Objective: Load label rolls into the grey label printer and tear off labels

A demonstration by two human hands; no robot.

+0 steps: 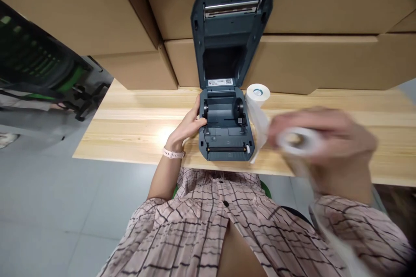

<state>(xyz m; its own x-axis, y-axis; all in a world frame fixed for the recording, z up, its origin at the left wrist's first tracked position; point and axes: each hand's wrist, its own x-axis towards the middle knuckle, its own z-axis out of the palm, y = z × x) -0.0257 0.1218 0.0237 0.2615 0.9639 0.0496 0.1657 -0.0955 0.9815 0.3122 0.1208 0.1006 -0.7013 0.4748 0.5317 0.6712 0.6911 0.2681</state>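
Observation:
A dark grey label printer [225, 138] stands on the wooden table with its lid [221, 37] raised; its roll compartment holds no roll. My left hand [188, 125] grips the printer's left side, thumb over the edge and fingers mostly hidden behind it. To the right of the printer, my right hand [338, 143], blurred by motion, is closed around a white paper roll [302, 140], and a loose strip trails down from it toward my sleeve. Beside the printer's back right corner sits another white roll [258, 92], its unwound strip [258, 125] lying along the printer's right side.
Large cardboard boxes [325, 62] line the back of the wooden table [130, 125]. At the far left are a dark and green chair [42, 65] and part of another person's shoe [7, 139] on the grey floor.

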